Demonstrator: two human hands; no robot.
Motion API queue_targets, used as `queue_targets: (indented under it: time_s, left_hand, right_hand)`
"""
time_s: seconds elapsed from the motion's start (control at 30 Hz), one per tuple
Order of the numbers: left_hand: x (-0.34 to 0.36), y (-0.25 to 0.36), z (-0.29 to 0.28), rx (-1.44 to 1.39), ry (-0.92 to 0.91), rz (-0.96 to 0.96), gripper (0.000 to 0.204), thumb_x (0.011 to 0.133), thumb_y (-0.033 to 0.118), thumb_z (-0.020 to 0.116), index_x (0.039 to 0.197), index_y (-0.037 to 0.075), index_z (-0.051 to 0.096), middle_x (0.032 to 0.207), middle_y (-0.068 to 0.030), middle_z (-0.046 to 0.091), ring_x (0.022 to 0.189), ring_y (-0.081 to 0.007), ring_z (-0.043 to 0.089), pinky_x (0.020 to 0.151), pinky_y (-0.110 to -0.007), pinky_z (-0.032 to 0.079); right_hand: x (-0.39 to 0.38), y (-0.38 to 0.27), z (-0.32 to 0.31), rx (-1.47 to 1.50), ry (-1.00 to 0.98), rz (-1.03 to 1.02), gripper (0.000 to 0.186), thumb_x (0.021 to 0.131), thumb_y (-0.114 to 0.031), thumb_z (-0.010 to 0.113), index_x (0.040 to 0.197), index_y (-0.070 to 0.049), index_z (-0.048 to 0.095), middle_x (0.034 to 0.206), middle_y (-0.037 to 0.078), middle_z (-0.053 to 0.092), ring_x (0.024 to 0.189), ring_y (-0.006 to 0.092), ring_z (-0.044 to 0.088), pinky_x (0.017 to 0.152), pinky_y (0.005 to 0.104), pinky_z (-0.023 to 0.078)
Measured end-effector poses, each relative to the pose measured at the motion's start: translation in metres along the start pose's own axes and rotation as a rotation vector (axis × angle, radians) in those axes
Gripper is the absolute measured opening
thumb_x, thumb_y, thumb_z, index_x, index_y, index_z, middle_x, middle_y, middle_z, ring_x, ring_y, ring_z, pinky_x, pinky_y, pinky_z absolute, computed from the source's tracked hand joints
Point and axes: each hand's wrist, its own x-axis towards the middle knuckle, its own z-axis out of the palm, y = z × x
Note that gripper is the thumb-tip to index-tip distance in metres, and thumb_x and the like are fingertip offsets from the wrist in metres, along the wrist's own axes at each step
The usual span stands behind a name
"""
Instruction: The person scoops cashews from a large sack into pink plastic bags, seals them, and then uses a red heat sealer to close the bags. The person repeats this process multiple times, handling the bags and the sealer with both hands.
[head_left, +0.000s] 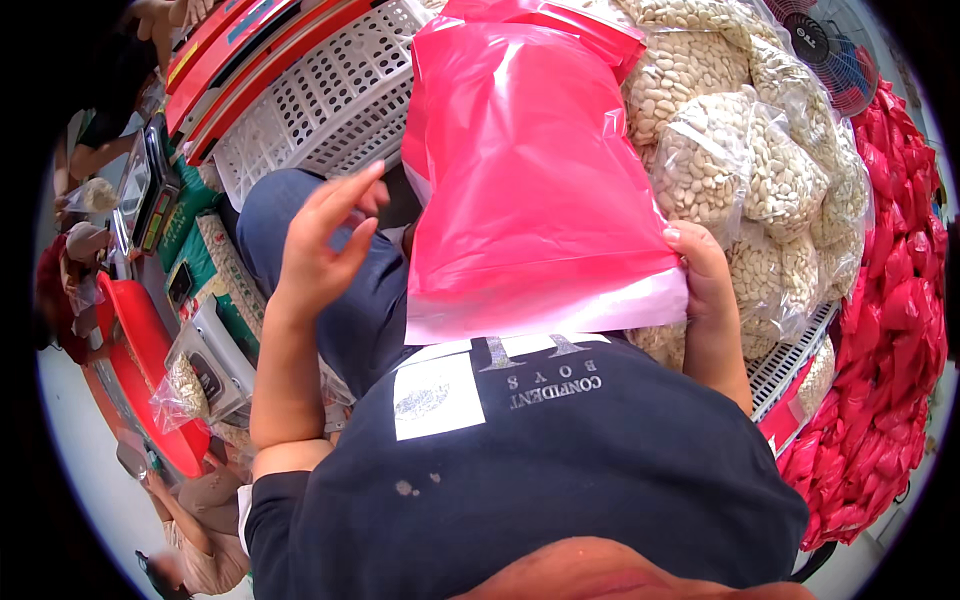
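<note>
A large pink plastic bag [530, 180] lies in front of me, its pale, whitish-pink edge [545, 312] toward my chest. My right hand [700, 262] pinches the right side of that bag near its pale edge, thumb on top and the other fingers hidden beneath. To the left of the bag, my left hand [335, 235] is raised in the air above my knee, fingers loosely spread and holding nothing. Clear bags of white beans [705, 165] are heaped just right of the pink bag.
White perforated crates [310, 95] stand at the far left, beside red trays [215, 60]. Many pink bags [885, 330] are piled on the right, below a fan [825, 60]. A digital scale [155, 190] and a red basin [150, 370] sit left, where other people [195, 530] are.
</note>
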Motion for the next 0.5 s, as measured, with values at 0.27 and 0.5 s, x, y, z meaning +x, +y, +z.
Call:
queue_targets:
  time_s: [0.27, 0.5]
  left_hand:
    - [0.038, 0.0, 0.043, 0.661, -0.042, 0.791, 0.029, 0.077, 0.012, 0.053, 0.105, 0.01, 0.06, 0.116, -0.0091, 0.051, 0.11, -0.0244, 0.046, 0.097, -0.039, 0.034]
    - [0.044, -0.01, 0.035, 0.402, -0.334, 0.71, 0.028, 0.075, 0.014, 0.051, 0.099, 0.002, 0.06, 0.104, -0.0103, 0.061, 0.1, -0.0289, 0.056, 0.085, -0.038, 0.045]
  right_hand:
    - [0.024, 0.005, -0.025, -1.734, 0.408, -0.823, 0.034, 0.078, -0.027, 0.062, 0.106, -0.01, 0.059, 0.065, 0.004, 0.055, 0.052, 0.0158, 0.051, 0.048, 0.0285, 0.041]
    - [0.05, -0.026, 0.005, -1.853, -0.185, -1.194, 0.026, 0.065, -0.014, 0.057, 0.091, -0.012, 0.062, 0.065, 0.001, 0.053, 0.056, 0.0179, 0.052, 0.048, 0.0294, 0.042]
